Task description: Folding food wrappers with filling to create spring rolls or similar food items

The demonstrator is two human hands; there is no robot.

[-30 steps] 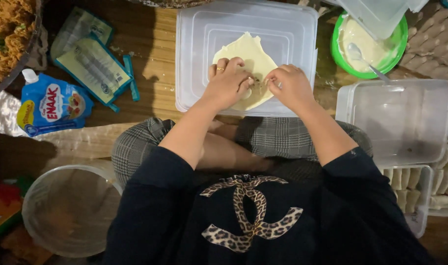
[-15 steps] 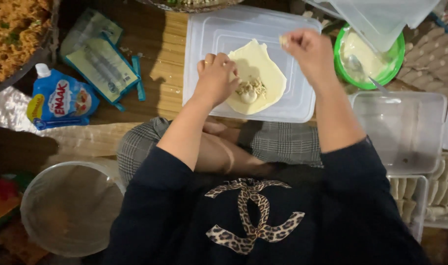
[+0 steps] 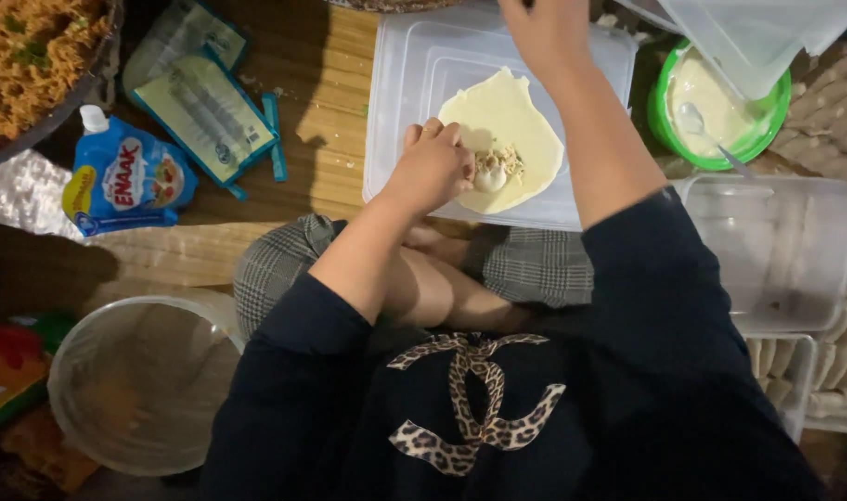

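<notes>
Wrapper filled, not yet folded.
Your left hand [image 3: 434, 167] pinches the filling [image 3: 496, 169] on the flat wrapper [image 3: 507, 121], frame centre-top; your right hand [image 3: 544, 28] reaches upward, grip hidden.

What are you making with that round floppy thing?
A person sitting on the floor is filling a thin, pale round wrapper that lies flat on an upturned white plastic container lid. The left hand rests on the wrapper's near edge beside a small heap of noodle filling. The right hand reaches up past the lid's far edge, its fingers out of view. A green bowl of white paste with a spoon stands to the right.
</notes>
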